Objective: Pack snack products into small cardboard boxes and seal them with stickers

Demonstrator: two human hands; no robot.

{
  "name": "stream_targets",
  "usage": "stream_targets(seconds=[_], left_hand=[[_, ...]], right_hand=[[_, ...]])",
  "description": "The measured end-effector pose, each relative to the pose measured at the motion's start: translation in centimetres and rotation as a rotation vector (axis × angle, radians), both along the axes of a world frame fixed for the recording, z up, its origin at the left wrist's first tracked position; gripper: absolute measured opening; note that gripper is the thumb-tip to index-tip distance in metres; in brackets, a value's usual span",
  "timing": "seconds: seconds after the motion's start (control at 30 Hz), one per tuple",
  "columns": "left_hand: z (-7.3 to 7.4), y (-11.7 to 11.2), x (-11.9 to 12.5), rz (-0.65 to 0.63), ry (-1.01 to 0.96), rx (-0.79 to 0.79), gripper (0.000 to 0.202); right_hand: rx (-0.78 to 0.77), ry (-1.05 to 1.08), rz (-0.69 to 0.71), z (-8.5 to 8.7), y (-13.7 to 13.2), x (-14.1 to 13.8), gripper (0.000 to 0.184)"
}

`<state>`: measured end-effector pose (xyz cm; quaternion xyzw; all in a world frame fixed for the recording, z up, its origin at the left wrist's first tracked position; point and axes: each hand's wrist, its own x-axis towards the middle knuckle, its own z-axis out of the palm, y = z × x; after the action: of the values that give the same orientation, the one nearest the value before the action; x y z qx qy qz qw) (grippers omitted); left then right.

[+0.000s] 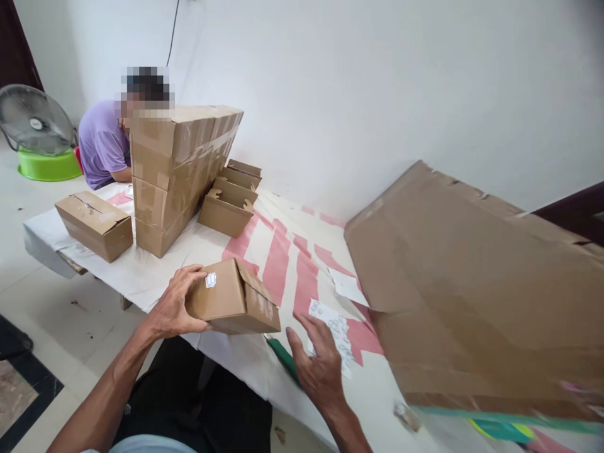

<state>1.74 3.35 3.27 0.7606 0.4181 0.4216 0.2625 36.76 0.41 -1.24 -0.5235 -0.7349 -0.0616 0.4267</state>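
A small brown cardboard box with a white label on its side is tilted above the near edge of the table. My left hand grips its left end, thumb below and fingers on top. My right hand is apart from the box, just right of it, fingers spread with nothing in them. Beside that hand lies a paper sheet with printed marks, partly covered by it. A green flat object shows at the table edge, its far end hidden behind my right hand.
Taped boxes are stacked at the back left, with open boxes beside them and a closed box in front. A large cardboard sheet leans at right. A person in a purple shirt sits behind the stack, near a fan.
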Motion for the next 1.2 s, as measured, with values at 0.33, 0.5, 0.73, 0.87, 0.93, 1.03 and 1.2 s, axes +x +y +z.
stream_targets(seconds=[0.33,0.5,0.73,0.87,0.93,1.03,1.2], left_hand=[[0.9,-0.9,1.8,0.028,0.038,0.127,0.096],[1.2,-1.5,2.4,0.043,0.046,0.121,0.092],[1.8,-2.0,3.2,0.064,0.05,0.057,0.085],[2.0,-2.2,3.6,0.062,0.047,0.061,0.085],[2.0,-2.2,3.8,0.066,0.047,0.077,0.087],[2.0,-2.2,4.1,0.073,0.056,0.087,0.089],[2.2,-2.2,4.4,0.082,0.076,0.074,0.09]], right_hand=[[0.102,-0.11,0.368,12.6,2.3,-9.8,0.025],[0.038,-0.237,0.395,13.6,2.8,-10.9,0.024],[-0.018,-0.408,0.38,14.9,2.5,-11.1,0.018],[-0.002,-0.462,0.384,15.4,2.7,-11.5,0.018],[0.013,-0.498,0.39,15.4,2.9,-11.7,0.019],[0.027,-0.57,0.388,15.3,3.5,-11.8,0.023],[0.042,-0.654,0.382,15.1,4.2,-11.7,0.024]])
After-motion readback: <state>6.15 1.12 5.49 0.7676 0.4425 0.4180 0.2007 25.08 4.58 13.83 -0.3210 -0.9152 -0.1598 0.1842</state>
